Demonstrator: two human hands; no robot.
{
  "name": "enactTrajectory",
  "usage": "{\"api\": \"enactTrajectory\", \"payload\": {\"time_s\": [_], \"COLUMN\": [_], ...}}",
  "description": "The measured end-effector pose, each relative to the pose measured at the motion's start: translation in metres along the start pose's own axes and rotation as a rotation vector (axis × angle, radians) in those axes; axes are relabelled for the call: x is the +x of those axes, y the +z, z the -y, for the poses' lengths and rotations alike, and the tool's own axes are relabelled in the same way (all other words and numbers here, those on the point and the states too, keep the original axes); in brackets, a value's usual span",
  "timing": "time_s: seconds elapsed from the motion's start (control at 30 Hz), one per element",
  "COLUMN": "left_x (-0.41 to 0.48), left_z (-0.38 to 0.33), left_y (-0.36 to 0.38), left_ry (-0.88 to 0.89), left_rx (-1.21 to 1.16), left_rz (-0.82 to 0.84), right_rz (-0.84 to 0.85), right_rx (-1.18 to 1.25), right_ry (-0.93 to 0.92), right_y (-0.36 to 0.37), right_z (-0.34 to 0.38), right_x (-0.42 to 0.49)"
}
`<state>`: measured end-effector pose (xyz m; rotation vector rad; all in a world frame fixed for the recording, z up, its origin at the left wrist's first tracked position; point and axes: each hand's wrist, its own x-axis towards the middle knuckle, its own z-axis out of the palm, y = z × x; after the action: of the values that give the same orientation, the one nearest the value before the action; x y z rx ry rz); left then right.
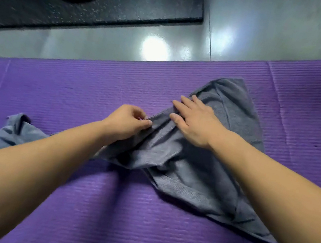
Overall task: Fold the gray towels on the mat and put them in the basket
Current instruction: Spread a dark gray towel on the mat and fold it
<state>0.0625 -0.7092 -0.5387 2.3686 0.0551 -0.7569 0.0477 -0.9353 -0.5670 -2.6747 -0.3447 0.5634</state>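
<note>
Head view: crumpled gray terry towel (190, 168) lies mid purple ribbed foam mat (76, 213). Left hand (127, 121) pinches its hem, likely to draw it flat; right hand (192, 122), fingers (179, 104) spread, presses cloth as anchor. Second gray towel (13, 132) lies left. Basket unseen.
</note>
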Motion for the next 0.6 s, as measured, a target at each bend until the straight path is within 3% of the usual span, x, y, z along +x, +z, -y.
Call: {"api": "enactTrajectory", "payload": {"time_s": [0.07,0.17,0.4,0.6], "left_x": [-0.001,-0.001,-0.012,-0.042], "left_z": [0.000,0.007,0.059,0.119], "left_y": [-0.017,-0.055,-0.174,-0.248], "left_ry": [-0.063,-0.064,-0.207,-0.205], "left_rx": [-0.214,-0.324,-0.048,-0.036], "left_rz": [0.066,0.199,0.247,0.232], "right_rz": [0.027,0.036,0.222,0.341], "right_rx": [-0.064,-0.067,-0.164,-0.211], "right_ry": [0.047,0.094,0.205,0.328], "right_y": [0.001,-0.001,-0.010,-0.018], "right_z": [0.005,0.012,0.033,0.049], "right_x": [0.001,0.001,0.017,0.033]}}
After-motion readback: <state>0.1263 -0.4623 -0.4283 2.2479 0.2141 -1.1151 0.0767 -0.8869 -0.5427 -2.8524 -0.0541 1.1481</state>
